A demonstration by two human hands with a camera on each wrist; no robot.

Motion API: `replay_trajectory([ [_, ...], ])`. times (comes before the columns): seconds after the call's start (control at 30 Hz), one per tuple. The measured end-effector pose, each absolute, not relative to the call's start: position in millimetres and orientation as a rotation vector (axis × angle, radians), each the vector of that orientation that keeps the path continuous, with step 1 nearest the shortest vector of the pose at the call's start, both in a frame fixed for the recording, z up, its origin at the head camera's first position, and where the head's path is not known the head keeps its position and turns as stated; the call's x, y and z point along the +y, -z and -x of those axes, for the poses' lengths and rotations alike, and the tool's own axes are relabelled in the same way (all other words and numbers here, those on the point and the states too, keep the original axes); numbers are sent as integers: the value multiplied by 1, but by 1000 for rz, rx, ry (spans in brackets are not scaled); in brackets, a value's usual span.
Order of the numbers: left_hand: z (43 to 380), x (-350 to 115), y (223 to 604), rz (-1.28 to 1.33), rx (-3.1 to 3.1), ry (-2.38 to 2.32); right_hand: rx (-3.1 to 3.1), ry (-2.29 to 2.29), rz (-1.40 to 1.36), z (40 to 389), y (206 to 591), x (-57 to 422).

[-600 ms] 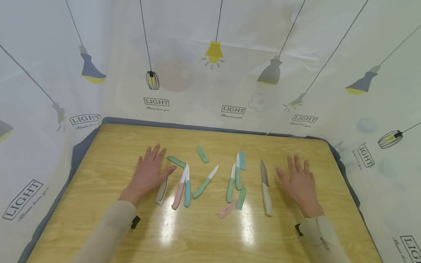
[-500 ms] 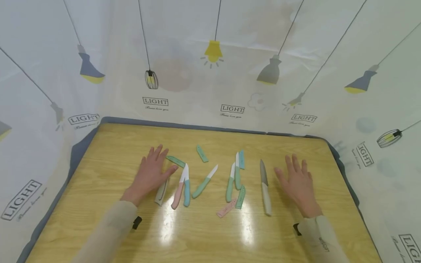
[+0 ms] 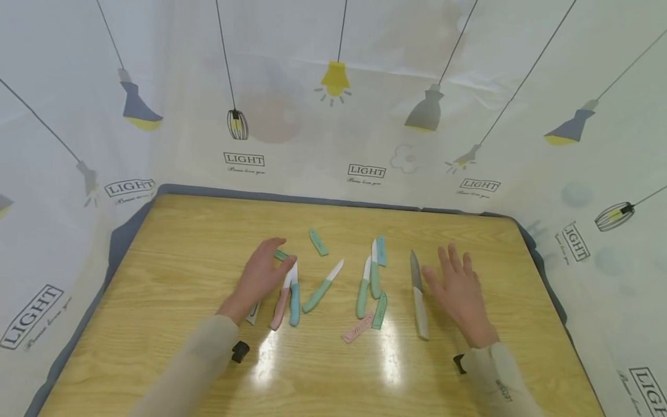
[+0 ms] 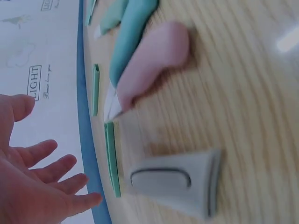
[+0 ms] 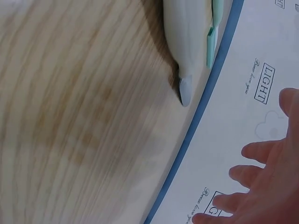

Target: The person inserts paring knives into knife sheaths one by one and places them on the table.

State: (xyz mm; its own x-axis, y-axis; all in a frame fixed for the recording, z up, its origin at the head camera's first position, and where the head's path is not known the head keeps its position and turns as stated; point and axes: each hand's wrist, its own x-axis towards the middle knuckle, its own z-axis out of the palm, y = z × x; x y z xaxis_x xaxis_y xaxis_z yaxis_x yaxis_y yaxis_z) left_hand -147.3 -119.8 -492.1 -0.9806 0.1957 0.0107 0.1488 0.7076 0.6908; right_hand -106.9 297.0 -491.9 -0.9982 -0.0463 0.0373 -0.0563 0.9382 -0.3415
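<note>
One green sheath point(image 3: 282, 255) is lying on the desk point(image 3: 177, 249), partly hidden by your left hand point(image 3: 259, 277), which is hovering with fingers loose, gripping nothing. A grey sheath point(image 3: 253, 313) is showing beside that wrist. Just to the right, a pink knife point(image 3: 280, 308) and a blue knife point(image 3: 294, 304) are lying with blades converging. A green knife point(image 3: 318, 295) is slanting alone mid-desk, a second green sheath point(image 3: 318, 242) lying beyond. Farther right, two more green knives point(image 3: 362, 297) are lying side by side, a blue sheath point(image 3: 382, 251) flanking one; a third green sheath point(image 3: 380, 310) and a pink sheath point(image 3: 358, 328) are lying nearer you. Your right hand point(image 3: 458, 291) is hovering, fingers spread and released, just beside a white knife point(image 3: 420, 313) whose blade is pointing away from you.
</note>
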Motion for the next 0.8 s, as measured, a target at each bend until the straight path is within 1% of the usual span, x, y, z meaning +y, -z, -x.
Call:
replay_trajectory([
  [0.13,150,-107,489,-184,2783,-1208,-3060,-545,-105,105,491,289],
  [0.27,158,-94,485,-142,2748,-1242,-3056,-512,-141,105,490,279],
  [0.63,197,-64,479,-87,2736,-1067,-3021,-472,-200,104,492,262],
  [0.8,209,-56,476,-41,2728,-969,-3014,-497,-211,102,490,256],
])
